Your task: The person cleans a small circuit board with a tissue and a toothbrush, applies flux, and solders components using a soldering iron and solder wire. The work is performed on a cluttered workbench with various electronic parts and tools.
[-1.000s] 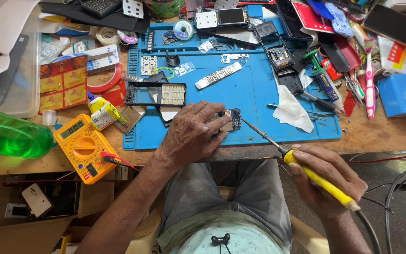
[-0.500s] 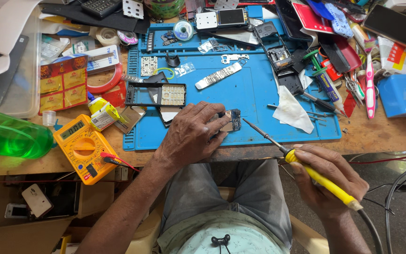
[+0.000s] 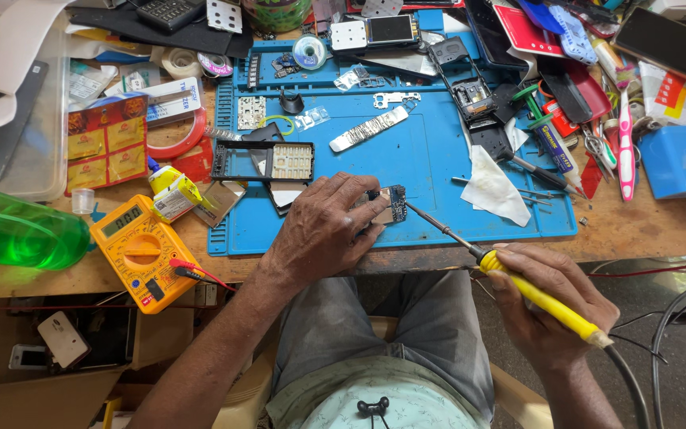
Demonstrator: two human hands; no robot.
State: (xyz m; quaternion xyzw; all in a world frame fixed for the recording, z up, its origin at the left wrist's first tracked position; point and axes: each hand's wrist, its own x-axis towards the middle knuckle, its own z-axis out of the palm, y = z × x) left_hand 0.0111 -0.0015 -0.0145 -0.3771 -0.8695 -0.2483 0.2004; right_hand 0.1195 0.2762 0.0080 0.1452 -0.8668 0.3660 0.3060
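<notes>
Little had shifted since the earlier frame — only the iron's tip sat a touch nearer the board. At far left lay a green bottle [image 3: 11, 232], then a yellow multimeter [image 3: 140, 253] on the desk [image 3: 645, 226]. The left hand [image 3: 319, 230] pinched a small circuit board [image 3: 391, 203] on the blue mat [image 3: 430, 151] (near its front edge). The right hand [image 3: 553, 306] was wrapped around a yellow soldering iron [image 3: 537, 295] — tip touching the board.
</notes>
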